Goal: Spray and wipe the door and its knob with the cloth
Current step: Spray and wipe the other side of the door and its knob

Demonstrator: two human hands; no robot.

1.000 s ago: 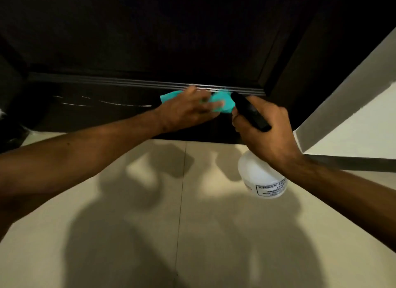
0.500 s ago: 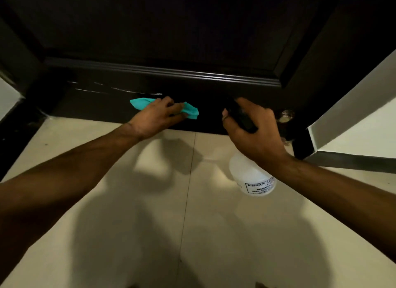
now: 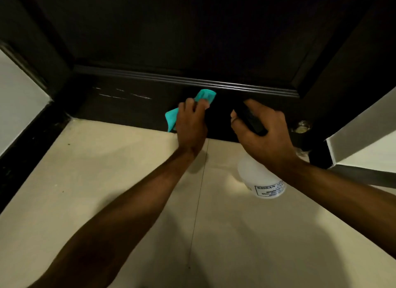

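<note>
A dark brown door [image 3: 171,30] fills the top of the view; I look down at its bottom rail. My left hand [image 3: 190,122] presses a teal cloth [image 3: 204,95] against that rail, just below the moulding. My right hand [image 3: 261,135] grips the black trigger head of a white spray bottle [image 3: 261,180], whose labelled body hangs below my wrist. The nozzle points toward the door's lower part. No knob shows in this view.
A small metal door stopper [image 3: 301,126] sits at the door's bottom right. White scuff streaks [image 3: 124,95] mark the rail at left. Pale floor tiles [image 3: 107,180] lie below. White walls [image 3: 17,99] with dark skirting flank both sides.
My left hand has swept the cloth left along the rail, then back right and up toward the moulding. The right hand kept the bottle near the door; the view shifted.
</note>
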